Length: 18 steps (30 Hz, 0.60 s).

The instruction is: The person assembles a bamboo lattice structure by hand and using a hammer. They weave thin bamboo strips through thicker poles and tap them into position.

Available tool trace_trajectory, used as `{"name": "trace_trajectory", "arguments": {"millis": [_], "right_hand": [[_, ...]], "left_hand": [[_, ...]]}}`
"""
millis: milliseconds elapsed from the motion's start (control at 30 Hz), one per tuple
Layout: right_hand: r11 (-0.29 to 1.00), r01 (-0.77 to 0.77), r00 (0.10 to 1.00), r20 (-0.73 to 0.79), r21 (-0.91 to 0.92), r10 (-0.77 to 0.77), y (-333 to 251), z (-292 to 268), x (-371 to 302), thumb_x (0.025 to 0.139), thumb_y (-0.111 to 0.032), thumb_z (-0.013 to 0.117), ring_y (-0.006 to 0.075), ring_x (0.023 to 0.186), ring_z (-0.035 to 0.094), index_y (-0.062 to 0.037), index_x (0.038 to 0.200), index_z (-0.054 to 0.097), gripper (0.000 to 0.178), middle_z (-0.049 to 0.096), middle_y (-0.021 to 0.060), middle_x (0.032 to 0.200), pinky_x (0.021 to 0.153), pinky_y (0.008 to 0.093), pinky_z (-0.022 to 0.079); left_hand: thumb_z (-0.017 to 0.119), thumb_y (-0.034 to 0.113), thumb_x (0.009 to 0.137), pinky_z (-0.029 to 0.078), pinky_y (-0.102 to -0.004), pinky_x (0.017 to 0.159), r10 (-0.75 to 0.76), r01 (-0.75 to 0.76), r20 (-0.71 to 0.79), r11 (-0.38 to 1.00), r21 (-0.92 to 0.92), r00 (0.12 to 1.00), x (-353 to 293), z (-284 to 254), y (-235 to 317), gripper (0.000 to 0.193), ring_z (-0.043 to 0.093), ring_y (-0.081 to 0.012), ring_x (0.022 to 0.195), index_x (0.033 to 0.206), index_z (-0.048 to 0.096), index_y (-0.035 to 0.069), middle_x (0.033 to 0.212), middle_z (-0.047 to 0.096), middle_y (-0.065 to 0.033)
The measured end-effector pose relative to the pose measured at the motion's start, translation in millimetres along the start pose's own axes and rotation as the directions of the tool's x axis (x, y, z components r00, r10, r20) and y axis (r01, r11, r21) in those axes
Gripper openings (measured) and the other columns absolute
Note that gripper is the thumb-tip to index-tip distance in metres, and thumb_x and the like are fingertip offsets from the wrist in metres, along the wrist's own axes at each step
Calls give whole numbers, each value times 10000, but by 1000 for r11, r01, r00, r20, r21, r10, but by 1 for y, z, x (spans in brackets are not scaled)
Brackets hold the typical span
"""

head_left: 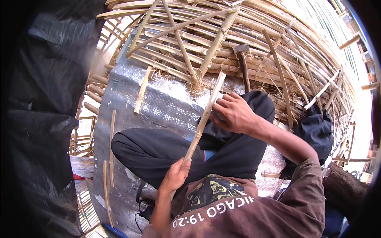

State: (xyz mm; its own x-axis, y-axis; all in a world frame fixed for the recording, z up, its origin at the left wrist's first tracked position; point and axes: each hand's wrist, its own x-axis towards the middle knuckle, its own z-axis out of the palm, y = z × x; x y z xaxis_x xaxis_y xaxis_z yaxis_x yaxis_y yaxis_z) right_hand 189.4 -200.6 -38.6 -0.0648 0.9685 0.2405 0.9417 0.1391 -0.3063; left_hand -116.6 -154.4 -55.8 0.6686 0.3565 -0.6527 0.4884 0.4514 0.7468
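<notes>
A long split bamboo strip (202,121) slants up and away from my lap, its far end reaching toward the bamboo lattice. Low on the strip, my left hand (174,175) is wrapped around it with the thumb along its side. My right hand (233,113) is closed beside the strip's upper half, fingers curled and knuckles up. Whatever those fingers grip is hidden behind them; whether they touch the strip is hard to tell. Both hands are over my crossed legs in dark trousers (149,148).
Ahead stands a bamboo slat lattice (216,43) with crossed braces. A hammer (243,65) leans there near fibrous shavings (196,85). Loose strips (112,150) lie on the silvery sheet (158,111) to my left. A black bag (315,129) sits right; a dark tarp (39,99) hangs left.
</notes>
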Motion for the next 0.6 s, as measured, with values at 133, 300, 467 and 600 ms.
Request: {"name": "trace_trajectory", "arguments": {"millis": [133,300,467,600], "right_hand": [[763,-446,863,1,468,504,-37,26,-10,919,-284,604,356,679,604,-22,861,540,275,593,158,712,609,431,472],[527,-420,779,-5,738,627,-87,60,-10,966,-205,579,205,526,470,14,869,551,241,502,130,630,510,332,385],[772,-373,788,-264,515,557,-82,67,-1,956,-142,561,357,569,520,-3,791,498,225,493,162,631,523,405,409],[802,-447,753,-317,396,577,-84,83,7,917,-138,568,326,602,546,-62,754,463,209,492,118,644,532,430,435]], "left_hand": [[448,412,1024,373,-273,522,139,-116,-178,984,137,974,21,20,3,410,414,-75,562,862,510,40,613,455,-1],[370,376,1043,438,-462,620,329,-267,-194,921,285,924,40,33,21,416,594,-452,692,1093,530,-5,714,583,-221],[381,352,1041,429,-492,628,363,-246,-289,895,372,886,50,44,34,394,569,-510,791,1037,523,-16,749,584,-274],[394,330,1039,425,-499,634,381,-273,-357,908,318,853,67,48,22,389,553,-523,821,977,528,-29,774,586,-291]]}}
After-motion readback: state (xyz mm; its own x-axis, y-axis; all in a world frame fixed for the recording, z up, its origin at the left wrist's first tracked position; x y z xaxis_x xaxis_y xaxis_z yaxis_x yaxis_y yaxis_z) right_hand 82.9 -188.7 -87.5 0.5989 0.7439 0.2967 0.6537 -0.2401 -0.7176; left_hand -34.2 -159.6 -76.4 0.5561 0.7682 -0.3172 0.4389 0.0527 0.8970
